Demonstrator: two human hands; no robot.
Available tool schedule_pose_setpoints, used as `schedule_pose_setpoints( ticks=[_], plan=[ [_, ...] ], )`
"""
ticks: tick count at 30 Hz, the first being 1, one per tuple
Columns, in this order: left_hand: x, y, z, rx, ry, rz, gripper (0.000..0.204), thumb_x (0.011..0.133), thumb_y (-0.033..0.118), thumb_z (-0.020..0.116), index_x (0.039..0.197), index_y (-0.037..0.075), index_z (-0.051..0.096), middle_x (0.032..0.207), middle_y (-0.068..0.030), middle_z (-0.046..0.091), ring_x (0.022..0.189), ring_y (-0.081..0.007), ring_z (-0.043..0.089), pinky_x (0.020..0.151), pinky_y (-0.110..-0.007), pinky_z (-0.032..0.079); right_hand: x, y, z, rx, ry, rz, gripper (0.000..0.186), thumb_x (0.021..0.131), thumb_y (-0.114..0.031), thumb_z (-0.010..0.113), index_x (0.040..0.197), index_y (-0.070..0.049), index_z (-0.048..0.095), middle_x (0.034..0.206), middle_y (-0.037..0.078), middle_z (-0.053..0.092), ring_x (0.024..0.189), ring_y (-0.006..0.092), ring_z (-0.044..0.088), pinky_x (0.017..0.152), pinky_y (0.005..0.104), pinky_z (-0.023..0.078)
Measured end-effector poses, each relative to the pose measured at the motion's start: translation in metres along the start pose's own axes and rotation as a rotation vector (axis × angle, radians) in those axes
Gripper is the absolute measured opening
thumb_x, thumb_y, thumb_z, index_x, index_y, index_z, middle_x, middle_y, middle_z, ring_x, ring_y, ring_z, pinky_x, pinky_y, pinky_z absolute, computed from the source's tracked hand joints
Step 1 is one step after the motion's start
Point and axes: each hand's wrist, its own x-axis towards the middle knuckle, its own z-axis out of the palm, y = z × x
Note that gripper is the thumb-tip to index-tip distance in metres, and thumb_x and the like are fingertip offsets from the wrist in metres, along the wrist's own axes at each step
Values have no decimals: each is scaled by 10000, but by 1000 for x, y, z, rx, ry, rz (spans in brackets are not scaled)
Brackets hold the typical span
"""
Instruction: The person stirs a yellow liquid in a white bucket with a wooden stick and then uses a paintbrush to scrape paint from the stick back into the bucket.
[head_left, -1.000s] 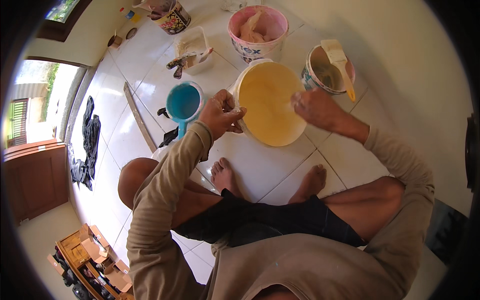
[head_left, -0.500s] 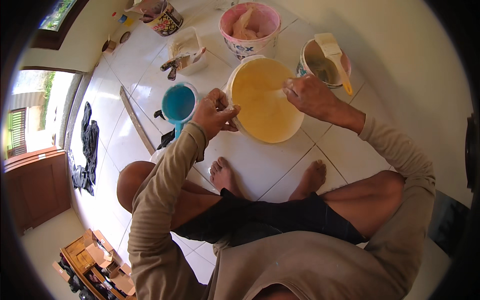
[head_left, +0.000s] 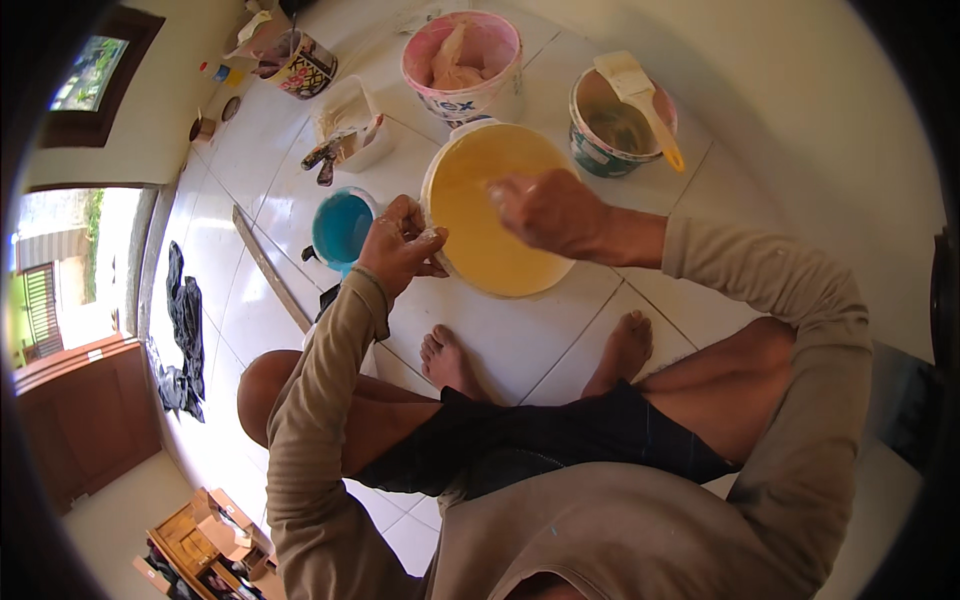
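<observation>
A round white bucket (head_left: 431,178) with a smooth yellow surface (head_left: 497,255) inside stands tilted toward me on the floor in front of my feet. My left hand (head_left: 398,245) grips its left rim, thumb and fingers pinched on the edge. Over the yellow surface is my right hand (head_left: 548,212), closed in a fist and slightly blurred. Whatever the fist holds is hidden. Just left of my left hand sits a blue dipper (head_left: 343,226) with its handle toward me.
Behind the bucket stand a pink-lined pail (head_left: 478,100), and a smaller pail (head_left: 598,155) with a wide brush (head_left: 640,100) across its rim. Farther left are a clear tub (head_left: 362,145) with dirty tools, a patterned bucket (head_left: 303,75), a wooden strip (head_left: 268,265) and black plastic (head_left: 184,330).
My right hand has swept left and slightly nearer across the yellow surface. My left hand keeps its hold on the rim. The whole view has shifted a little.
</observation>
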Motion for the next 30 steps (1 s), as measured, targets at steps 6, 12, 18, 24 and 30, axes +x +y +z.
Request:
schedule_pose_setpoints(
  ticks=[6,12,18,24,30],
  plan=[
    [-4,0,-1,7,19,-12,255,846,98,675,958,33,455,844,-53,540,718,-163,645,594,-335,633,-12,-22,3,111,16,-305,163,804,-110,559,899,19,584,788,126,594,635,274,654,522,370,533],
    [-5,-7,-21,21,24,-29,247,865,131,645,1018,28,482,946,-80,598,772,-179,665,640,-340,627,-31,-10,-21,183,-215,-293,217,836,-71,564,1027,15,620,846,88,589,679,221,637,570,329,538],
    [-1,-2,-12,19,21,-21,224,873,112,651,990,41,474,919,-63,583,782,-175,663,637,-340,628,-8,14,-20,152,28,-148,201,857,-89,556,1015,10,630,835,104,603,645,256,636,567,346,533],
    [-4,-8,-17,24,1,-7,226,869,107,649,998,40,476,935,-52,578,804,-174,661,653,-342,628,-23,-4,-9,207,-104,-284,220,857,-89,546,1045,2,615,785,101,569,637,261,633,570,354,528],
    [-8,1,-9,36,-9,-2,275,858,153,667,1023,39,480,937,-60,589,796,-166,664,661,-334,628,-25,16,-38,62,-198,-253,202,845,-84,558,1011,1,638,813,104,598,649,259,641,570,355,528]
  ],
)
